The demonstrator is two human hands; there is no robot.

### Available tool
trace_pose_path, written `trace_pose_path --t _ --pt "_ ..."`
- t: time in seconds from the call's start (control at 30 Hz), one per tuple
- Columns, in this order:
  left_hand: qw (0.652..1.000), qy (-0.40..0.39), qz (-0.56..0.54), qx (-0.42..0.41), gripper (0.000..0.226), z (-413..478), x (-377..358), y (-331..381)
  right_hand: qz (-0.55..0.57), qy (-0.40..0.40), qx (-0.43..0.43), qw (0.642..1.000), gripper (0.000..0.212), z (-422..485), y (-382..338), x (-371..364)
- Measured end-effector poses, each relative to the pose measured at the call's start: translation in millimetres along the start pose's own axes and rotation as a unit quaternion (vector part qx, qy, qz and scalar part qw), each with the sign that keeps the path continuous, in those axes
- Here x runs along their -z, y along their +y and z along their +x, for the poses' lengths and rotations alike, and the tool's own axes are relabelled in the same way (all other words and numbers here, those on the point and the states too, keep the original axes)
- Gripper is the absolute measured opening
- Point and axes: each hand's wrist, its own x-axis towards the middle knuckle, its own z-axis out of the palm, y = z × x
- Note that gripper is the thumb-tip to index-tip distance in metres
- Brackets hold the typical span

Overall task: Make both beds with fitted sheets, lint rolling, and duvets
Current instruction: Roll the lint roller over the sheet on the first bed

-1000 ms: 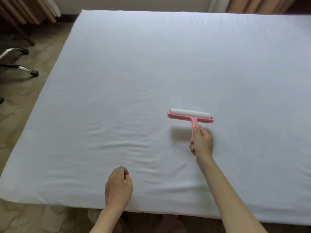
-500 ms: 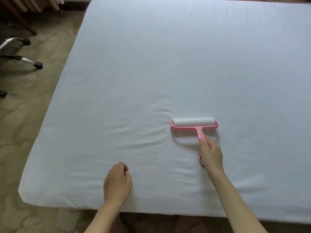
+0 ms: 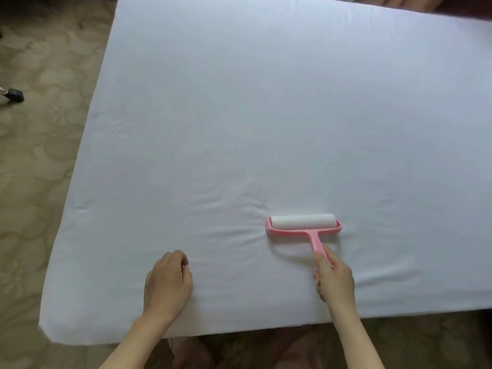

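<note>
A white fitted sheet covers the whole mattress, with faint creases near its front edge. A pink lint roller with a white roll lies flat on the sheet at front centre-right. My right hand grips its pink handle from below. My left hand hovers over the sheet's front edge, to the left of the roller, fingers loosely curled, holding nothing.
Patterned beige carpet runs along the bed's left side and front. A black chair caster sits at the far left edge. Curtain folds show beyond the far right corner of the bed.
My right hand has drawn the lint roller back toward the front edge of the bed. The view has tilted down and shifted. My left hand keeps its place near the front edge.
</note>
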Motion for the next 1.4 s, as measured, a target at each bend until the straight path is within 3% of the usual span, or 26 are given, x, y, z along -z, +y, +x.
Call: trace_pose_path --t 0.1,0.23,0.3,0.4,0.57,0.7,0.83,0.93,1.03,1.2,1.3,1.4 --pt "1.0 -0.004 0.002 -0.01 0.011 -6.8 14.4 -13.0 -0.009 0.019 -0.023 0.999 0.022 -37.0 21.4 16.6" --pt "1.0 -0.011 0.005 0.008 0.012 -17.1 31.4 -37.8 0.032 0.028 0.008 0.999 0.018 -60.7 -22.2 -2.8" --pt "0.999 -0.007 0.004 0.032 0.012 -22.9 40.7 -54.0 0.075 -0.009 0.026 0.997 0.017 -63.9 -57.3 -35.5" --pt "0.998 0.007 0.003 0.069 0.011 -31.5 54.9 -83.2 0.054 -0.076 0.07 0.993 0.018 -60.4 -93.0 -99.9" --pt "0.993 0.029 -0.004 0.114 0.014 -43.2 67.2 -134.4 -0.018 -0.154 0.109 0.982 0.026 -79.4 -67.7 -168.8" --pt "0.992 0.012 0.004 0.125 0.015 -47.9 64.6 -151.2 -0.065 -0.136 0.083 0.985 0.044 -127.9 -5.9 -139.7" --pt "0.991 0.011 -0.009 0.133 0.014 -53.5 60.0 -144.6 -0.106 -0.096 0.021 0.99 0.02 -151.7 7.4 -101.9" --pt "0.991 0.02 -0.023 0.131 0.015 -51.4 56.5 -147.4 -0.03 -0.11 0.049 0.992 0.018 -158.5 -24.3 -118.6" --pt "0.988 0.029 -0.025 0.151 0.014 -49.8 54.0 -154.3 0.009 -0.184 0.104 0.977 0.018 -143.7 -63.8 -170.9" --pt "0.973 0.061 -0.002 0.225 0.015 -59.7 58.9 -165.4 -0.087 -0.313 0.193 0.926 0.031 -120.5 -86.4 -240.0" --pt "0.961 0.063 0.011 0.269 0.015 -70.5 60.4 -173.3 -0.165 -0.341 0.232 0.896 0.027 -132.7 -67.8 -229.2" --pt "0.956 0.054 0.008 0.288 0.015 -82.5 58.4 -173.2 -0.185 -0.334 0.201 0.902 0.019 -137.2 -35.9 -184.8"
